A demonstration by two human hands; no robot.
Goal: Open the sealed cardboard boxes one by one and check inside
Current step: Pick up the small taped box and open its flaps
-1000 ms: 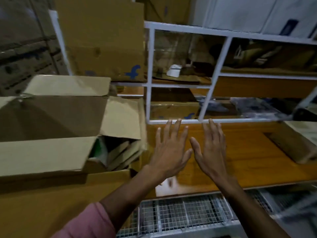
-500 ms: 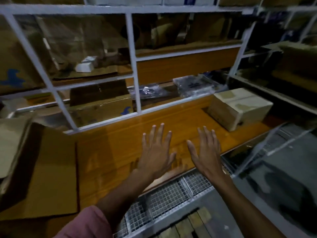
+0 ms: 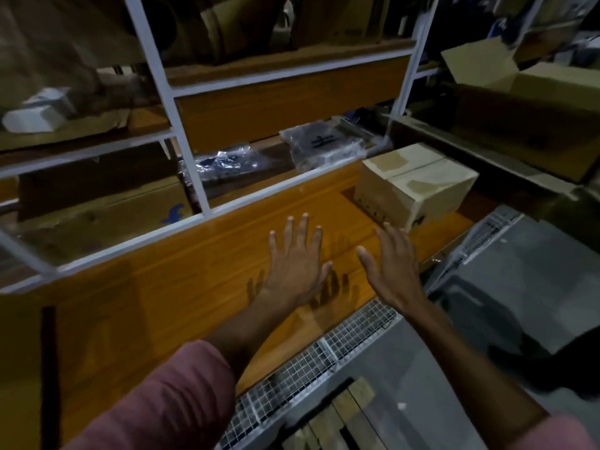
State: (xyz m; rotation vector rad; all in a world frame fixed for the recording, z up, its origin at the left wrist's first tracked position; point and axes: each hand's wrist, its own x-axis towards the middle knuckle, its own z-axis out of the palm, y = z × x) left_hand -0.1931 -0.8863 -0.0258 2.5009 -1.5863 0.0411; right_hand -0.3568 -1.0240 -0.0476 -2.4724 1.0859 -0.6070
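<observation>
**Both hands flat and empty above the shelf, sealed box at 2 o'clock**

The left hand [image 3: 297,264] is held over the orange wooden shelf board [image 3: 162,287] with its fingers straight and spread; it grips nothing. The right hand [image 3: 394,267] is just beside it, at 3 o'clock from it, also with straight fingers and empty. Their shadows lie on the board below them.

The sealed cardboard box [image 3: 417,183] stands on the same board at 2 o'clock from the hands, with tape along its top seam. The right fingertips are near its lower corner but I cannot tell if they touch it.

At 12 o'clock, behind the white metal frame [image 3: 194,177], lie two clear plastic packets [image 3: 324,146]. At 1 o'clock, further back, is an open cardboard box [image 3: 519,76]. A wire mesh panel [image 3: 308,362] runs along the front edge of the board at 6 o'clock.
</observation>
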